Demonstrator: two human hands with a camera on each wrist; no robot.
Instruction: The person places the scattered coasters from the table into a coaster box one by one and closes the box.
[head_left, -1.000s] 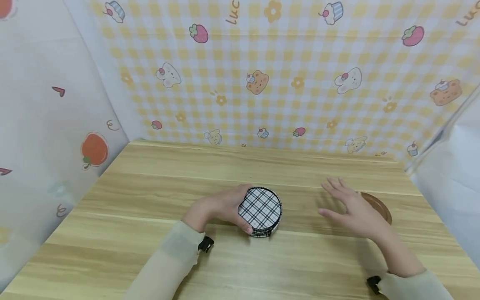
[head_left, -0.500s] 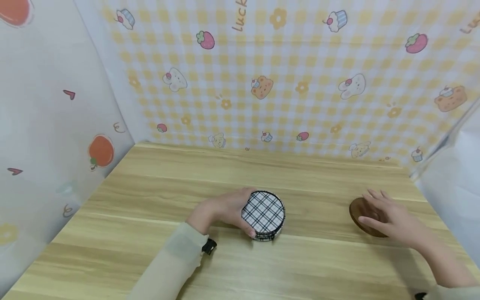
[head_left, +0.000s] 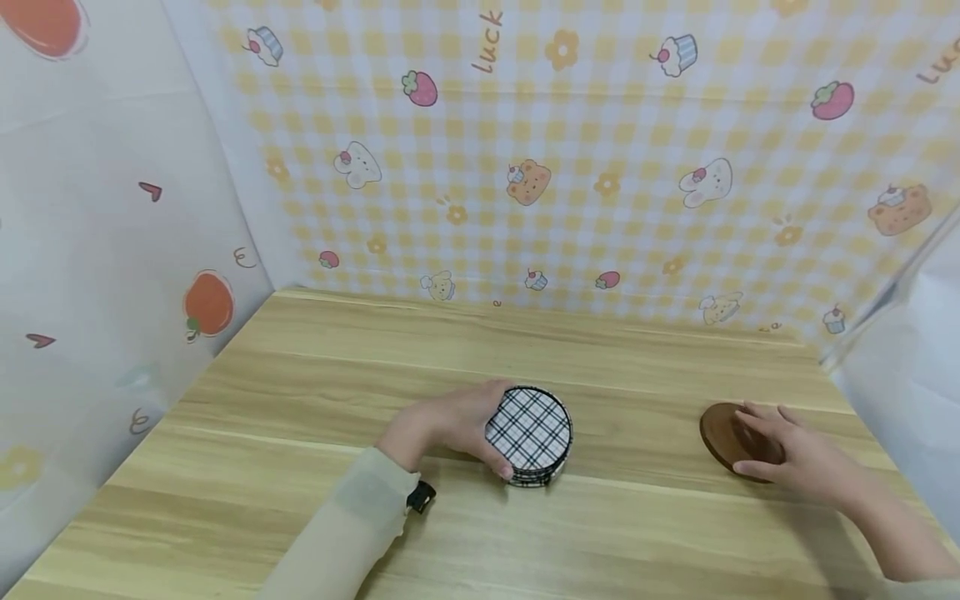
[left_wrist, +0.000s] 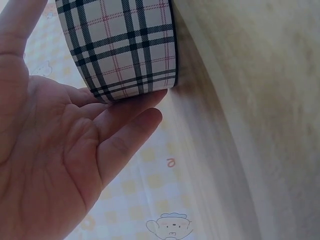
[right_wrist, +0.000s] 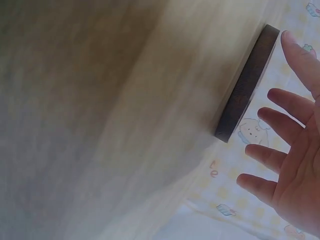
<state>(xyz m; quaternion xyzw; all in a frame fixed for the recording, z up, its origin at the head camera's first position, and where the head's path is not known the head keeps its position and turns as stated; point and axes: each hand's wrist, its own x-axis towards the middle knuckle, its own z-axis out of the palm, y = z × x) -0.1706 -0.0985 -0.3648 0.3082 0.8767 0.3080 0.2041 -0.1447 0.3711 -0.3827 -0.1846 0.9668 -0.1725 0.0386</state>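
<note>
A round zippered case [head_left: 528, 429] in white and black plaid stands on the table near the middle of the head view. My left hand [head_left: 465, 419] holds it from the left side, thumb at the front and fingers round the back. Seen in the left wrist view, the case's plaid side wall [left_wrist: 125, 50] also carries thin red lines, and the fingers of the left hand [left_wrist: 55, 140] curve against it. At the right lies a flat brown wooden disc [head_left: 722, 435]. Spread fingers of my right hand [head_left: 806, 458] hover over its right part, apart from the disc edge [right_wrist: 247, 85] in the right wrist view.
The wood-grain table [head_left: 375, 333] reaches back to a yellow checked cloth [head_left: 480, 167] with cartoon prints. White sheets hang at the left [head_left: 112, 233] and right [head_left: 922, 308]. A black clip [head_left: 422, 497] sits at the left cuff.
My right hand has moved right, from in front of the disc to over its right part, uncovering more of it. The left hand stays on the plaid case. The head view has shifted slightly.
</note>
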